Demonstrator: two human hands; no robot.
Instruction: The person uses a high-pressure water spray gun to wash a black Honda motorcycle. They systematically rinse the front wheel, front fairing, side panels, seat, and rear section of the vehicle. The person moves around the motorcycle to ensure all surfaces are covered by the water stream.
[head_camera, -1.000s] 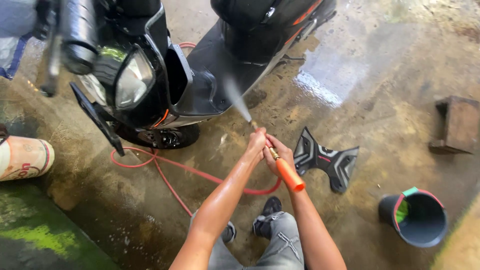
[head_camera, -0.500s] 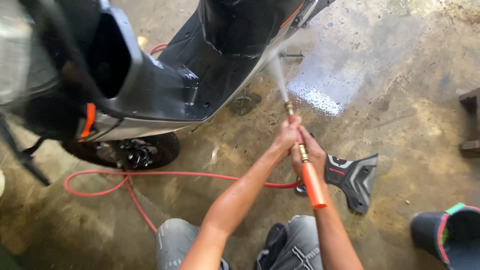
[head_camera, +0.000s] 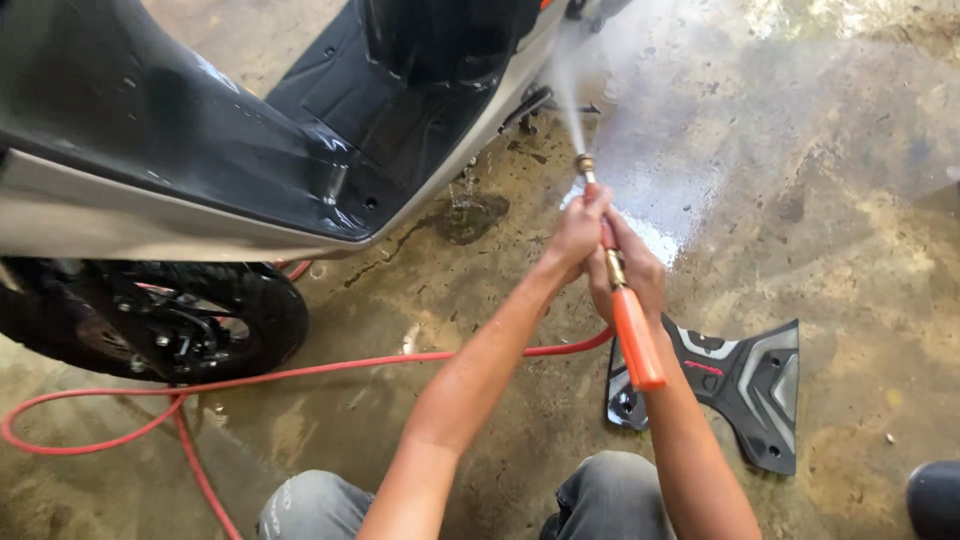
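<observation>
Spray wand (head_camera: 617, 283) in both hands, beside scooter (head_camera: 300, 150).

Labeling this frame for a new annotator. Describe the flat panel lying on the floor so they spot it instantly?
Start at the black scooter filling the upper left, then follow the red hose across the wet concrete floor to the person's right hand on the orange-handled spray lance. Just right of that forearm lies the panel: flat, dark grey with lighter grey patches, flared like a bow tie, the only loose body part there.

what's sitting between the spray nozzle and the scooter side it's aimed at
Nothing visible. Both hands, left hand and right hand, grip the spray lance; spray leaves the nozzle through open air toward the scooter.
</observation>
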